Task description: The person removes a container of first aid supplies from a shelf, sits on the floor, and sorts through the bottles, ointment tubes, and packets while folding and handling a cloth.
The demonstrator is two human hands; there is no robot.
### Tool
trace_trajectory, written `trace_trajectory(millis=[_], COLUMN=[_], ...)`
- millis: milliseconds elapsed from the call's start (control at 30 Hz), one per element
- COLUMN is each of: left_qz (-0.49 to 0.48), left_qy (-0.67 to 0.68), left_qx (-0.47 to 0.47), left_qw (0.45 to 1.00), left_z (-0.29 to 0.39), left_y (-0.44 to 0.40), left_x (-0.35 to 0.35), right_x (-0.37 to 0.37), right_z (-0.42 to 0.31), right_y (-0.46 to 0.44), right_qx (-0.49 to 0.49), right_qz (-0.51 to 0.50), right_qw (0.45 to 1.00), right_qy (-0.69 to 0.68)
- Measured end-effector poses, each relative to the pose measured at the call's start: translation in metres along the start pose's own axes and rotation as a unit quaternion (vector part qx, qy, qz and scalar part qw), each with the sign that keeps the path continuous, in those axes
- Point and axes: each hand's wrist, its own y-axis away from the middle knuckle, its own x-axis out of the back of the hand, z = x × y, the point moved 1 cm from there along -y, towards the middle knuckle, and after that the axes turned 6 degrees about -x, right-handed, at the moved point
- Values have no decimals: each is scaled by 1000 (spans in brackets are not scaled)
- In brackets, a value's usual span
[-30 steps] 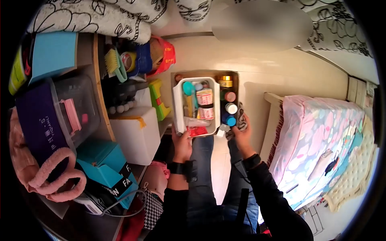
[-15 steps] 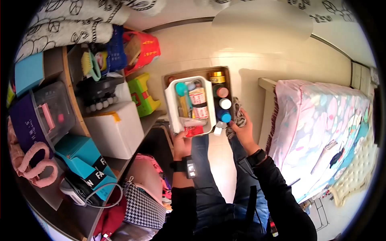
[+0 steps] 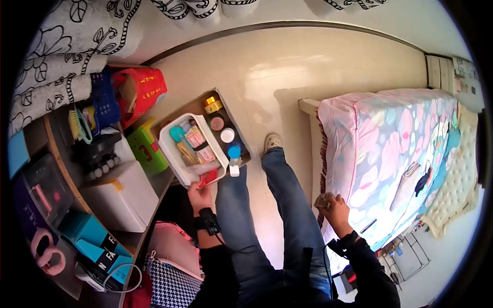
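Note:
My left hand (image 3: 200, 197) grips the near edge of an open box (image 3: 239, 123), its fingers closed there. Inside the box sits a white basket (image 3: 167, 149) with a turquoise item, a banded packet (image 3: 200, 145) and a red packet (image 3: 208, 177). To the basket's right stand a gold-lidded jar (image 3: 212, 105), a white-capped bottle (image 3: 227, 135) and a blue-capped bottle (image 3: 234, 151). A small white box (image 3: 234, 168) is at the near corner. My right hand (image 3: 336, 209) is closed on a crumpled grey-brown cloth (image 3: 323, 200), beside the bed and apart from the box.
A bed with a floral cover (image 3: 380, 138) stands at the right. Shelving at the left holds a white box (image 3: 126, 197), a green item (image 3: 147, 149) and a turquoise box (image 3: 92, 236). A red bag (image 3: 144, 92) stands behind. My legs and one shoe (image 3: 272, 141) are below.
My right hand has left the box's right side and moved right and nearer, carrying the cloth. The box has shifted left in view and is now tilted, with my left hand still at its edge.

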Motion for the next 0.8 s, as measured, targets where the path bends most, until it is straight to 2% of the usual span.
trace_trajectory(millis=[67, 133, 167, 200, 267, 300, 333, 400, 467, 533, 600, 633, 667, 700, 733, 800], left_qz=[-22, 17, -88, -91, -79, -56, -66, -43, -80, 4, -24, -45, 1, -31, -58, -122], left_qy=[-6, 244, 10, 14, 152, 214, 223, 229, 242, 159, 234, 285, 258, 235, 299, 287], left_qx=[-15, 51, -80, -89, 7, 55, 43, 58, 28, 46, 58, 30, 2, 10, 26, -16], left_qw=[1000, 968, 993, 992, 985, 974, 972, 971, 967, 986, 970, 957, 966, 972, 952, 950], left_z=[1, 6, -2, -5, -3, 2, 3, -7, -40, -77, -141, -153, -173, -191, -197, -211], left_y=[-18, -40, -49, -65, -92, -103, -120, -152, -194, -237, -295, -309, -325, -344, -356, -369], left_x=[1, 0, 7, 9, 5, -3, -12, -24, -32, -51, -66, -93, -118, -131, -153, -184], right_x=[5, -8, 0, 16, 50, 67, 83, 106, 109, 99, 79, 69, 61, 52, 48, 43], right_z=[2, 20, 21, 16, 0, -12, -24, -60, -103, -146, -184, -201, -214, -227, -234, -242], right_y=[-6, -21, -30, -41, -71, -87, -106, -148, -201, -256, -314, -340, -367, -392, -414, -452], right_qx=[-30, -59, -58, -56, -87, -64, -41, 20, 130, 210, 258, 265, 279, 289, 295, 284], right_qz=[-36, -83, -54, -21, 64, 111, 161, 180, 214, 225, 185, 207, 226, 258, 276, 301], right_qw=[999, 995, 997, 998, 991, 989, 985, 983, 967, 950, 945, 934, 922, 908, 902, 897], right_qy=[8, 13, 24, 34, 82, 69, 55, -6, -48, -41, -83, -115, -143, -156, -154, -157])
